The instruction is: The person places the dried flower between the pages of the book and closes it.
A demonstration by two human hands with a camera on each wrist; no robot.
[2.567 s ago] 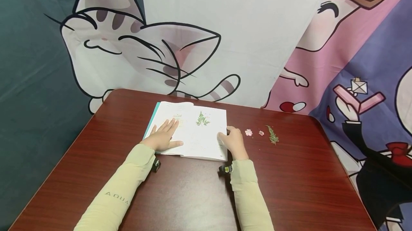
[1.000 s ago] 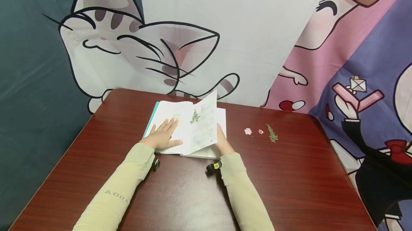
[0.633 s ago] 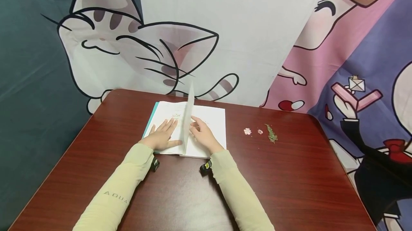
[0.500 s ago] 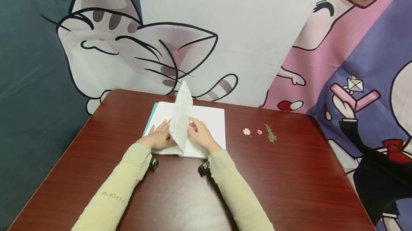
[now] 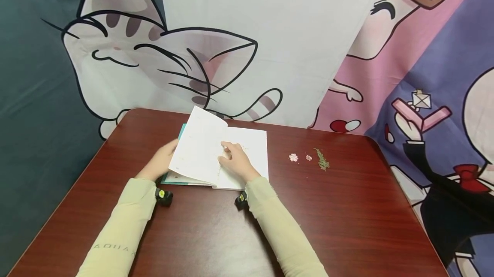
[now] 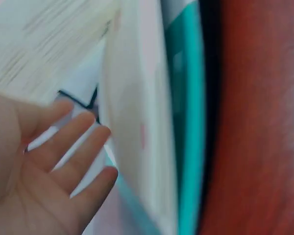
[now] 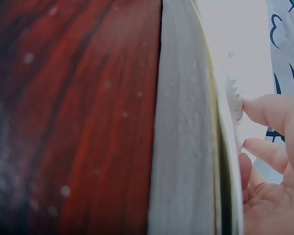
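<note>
An open book [image 5: 254, 152] with a teal cover lies on the table. One white page [image 5: 198, 144] stands raised, leaning over the left half. At the book's left edge my left hand [image 5: 160, 159] has its fingertips hidden behind that page. The left wrist view shows the left hand [image 6: 54, 166] with fingers spread beside the page edges, gripping nothing. My right hand [image 5: 237, 163] is over the book near the spine, its index finger and thumb apart at the raised page. In the right wrist view, fingertips of the right hand [image 7: 272, 142] touch printed paper.
Right of the book lie a larger pink flower [image 5: 293, 157], a smaller pink flower [image 5: 308, 157] and a green sprig [image 5: 322, 160]. The brown table [image 5: 328, 212] ends at a cartoon-printed cloth [image 5: 293, 19] behind it.
The page bearing the green leaf has risen from the right and swung left past the spine. My left hand has slid off the left page to its outer edge; my right hand has moved left.
</note>
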